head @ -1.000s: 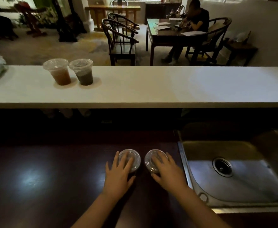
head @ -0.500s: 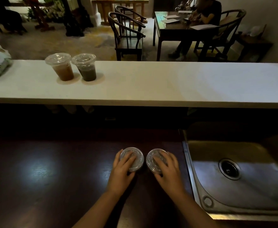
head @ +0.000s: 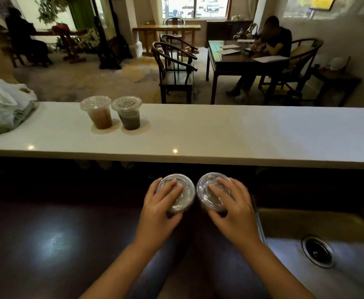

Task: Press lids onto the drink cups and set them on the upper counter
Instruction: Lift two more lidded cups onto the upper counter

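Two clear drink cups with clear plastic lids stand side by side over the dark lower counter. My left hand (head: 161, 210) grips the left cup (head: 182, 198) from above, fingers on its lid and thumb on its side. My right hand (head: 233, 209) holds the right cup (head: 207, 190) the same way. On the white upper counter (head: 219, 134), at the left, stand two lidded cups: one with an amber drink (head: 98, 113) and one with a dark drink (head: 128, 113).
A steel sink (head: 331, 262) with a round drain lies at the lower right, close to my right hand. A white plastic bag (head: 2, 106) rests on the upper counter's far left end. Beyond the counter are chairs, tables and seated people.
Both hands have shifted from pressing flat on the lids to gripping the cups, which now appear higher and nearer the upper counter. The camera has tilted up.
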Available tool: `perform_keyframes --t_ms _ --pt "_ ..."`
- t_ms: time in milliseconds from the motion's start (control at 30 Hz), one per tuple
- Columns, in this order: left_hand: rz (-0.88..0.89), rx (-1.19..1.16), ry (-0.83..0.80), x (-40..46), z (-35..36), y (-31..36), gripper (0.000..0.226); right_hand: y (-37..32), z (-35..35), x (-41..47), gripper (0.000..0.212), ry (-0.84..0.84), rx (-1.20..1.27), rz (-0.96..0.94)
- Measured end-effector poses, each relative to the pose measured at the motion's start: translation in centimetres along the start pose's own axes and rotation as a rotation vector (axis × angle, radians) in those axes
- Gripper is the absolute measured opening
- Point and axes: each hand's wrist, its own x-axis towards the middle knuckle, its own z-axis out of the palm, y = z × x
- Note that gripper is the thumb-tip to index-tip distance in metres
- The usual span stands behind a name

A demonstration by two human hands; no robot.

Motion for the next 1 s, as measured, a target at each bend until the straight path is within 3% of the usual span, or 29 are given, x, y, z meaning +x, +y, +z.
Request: perform_keyframes --t_ms 133,333,633,1000 --pt "0.058 0.003 0.076 6.3 -4.4 1.8 0.05 -2.6 -1.7 6.8 0.045 0.045 0.049 -0.052" --pt "0.06 0.107 0.047 14.1 -7.6 0.6 0.056 -3.8 -1.4 15.2 0.057 -0.027 0.008 -0.005" --pt "-0.046 0.145 0.052 20.2 -5.8 -4.0 0.048 -2.1 3.4 21.8 0.048 -0.1 -0.045 0.127" --pt "-0.041 0.185 -0.01 22.2 -2.6 -7.4 0.044 1.0 6.6 23.7 0.049 -0.142 -0.101 0.206"
